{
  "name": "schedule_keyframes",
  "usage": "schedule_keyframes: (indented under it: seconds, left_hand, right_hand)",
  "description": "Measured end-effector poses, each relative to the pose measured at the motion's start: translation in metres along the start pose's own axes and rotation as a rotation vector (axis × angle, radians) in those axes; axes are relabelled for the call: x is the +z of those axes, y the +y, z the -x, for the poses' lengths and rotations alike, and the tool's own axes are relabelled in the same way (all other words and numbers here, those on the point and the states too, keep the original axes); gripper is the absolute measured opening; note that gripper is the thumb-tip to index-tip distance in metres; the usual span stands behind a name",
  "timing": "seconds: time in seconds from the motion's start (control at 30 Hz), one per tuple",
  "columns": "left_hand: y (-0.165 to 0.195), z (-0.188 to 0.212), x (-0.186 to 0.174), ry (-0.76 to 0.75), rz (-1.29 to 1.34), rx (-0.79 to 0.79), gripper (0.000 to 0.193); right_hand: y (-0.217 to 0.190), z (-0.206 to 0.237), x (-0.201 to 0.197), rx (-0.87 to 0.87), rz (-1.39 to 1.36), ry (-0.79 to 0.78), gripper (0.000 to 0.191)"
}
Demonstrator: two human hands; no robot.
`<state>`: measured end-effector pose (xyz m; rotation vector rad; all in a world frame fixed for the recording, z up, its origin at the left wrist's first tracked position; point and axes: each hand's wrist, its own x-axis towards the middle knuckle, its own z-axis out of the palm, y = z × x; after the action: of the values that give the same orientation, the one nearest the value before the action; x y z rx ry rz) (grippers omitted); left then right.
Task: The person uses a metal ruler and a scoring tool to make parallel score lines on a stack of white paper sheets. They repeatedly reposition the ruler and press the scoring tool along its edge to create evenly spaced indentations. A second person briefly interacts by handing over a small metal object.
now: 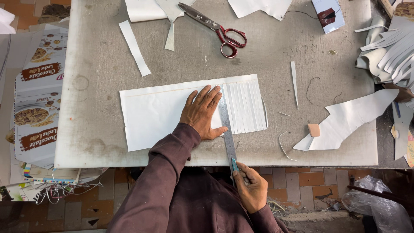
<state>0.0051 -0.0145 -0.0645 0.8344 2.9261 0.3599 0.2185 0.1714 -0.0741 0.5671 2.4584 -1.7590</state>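
Left hand point(202, 111) lay flat, fingers spread, pinning the ruler point(227, 129) on the white sheet point(159, 114) mid-counter point(95, 64). Right hand point(251, 186) sat at the counter's near edge, fingers closed on a small teal knife point(234, 165) at the ruler's near end. Sheet right of the ruler was slit into strips; scissors point(217, 28) lay well apart, at the far side.

Single view: head-worn camera, looks almost straight down on grey tabletop point(103, 64) from above near edge. Facing away from wearer's body; own sleeves enter at bottom centre. Medium-close range: whole tabletop width within frame, far edge cut off at top. Tiled floor visible along bottom and top-left corner. No second view, no shared area.
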Motion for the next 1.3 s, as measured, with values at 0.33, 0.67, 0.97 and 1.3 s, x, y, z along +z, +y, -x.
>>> schedule_keyframes:
  seconds: [0.33, 0.67, 0.97, 1.3]
  left_hand:
    - [0.0, -0.001, 0.002, -0.005, -0.001, -0.002, 0.12]
    - [0.001, 0.0, 0.0, -0.018, 0.001, -0.008, 0.121]
    - [-0.001, -0.001, 0.002, 0.006, 0.011, 0.006, 0.119]
    - [-0.003, 0.0, 0.002, 0.018, 0.025, 0.014, 0.12]
  right_hand:
    - [0.004, -0.001, 0.0, 0.009, 0.002, -0.002, 0.032]
    - [-0.012, 0.004, -0.015, -0.12, 0.155, 0.061, 0.033]
    - [-0.022, -0.004, -0.022, -0.053, 0.094, 0.08, 0.033]
    - [-0.021, -0.007, -0.02, -0.045, 0.109, 0.053, 0.034]
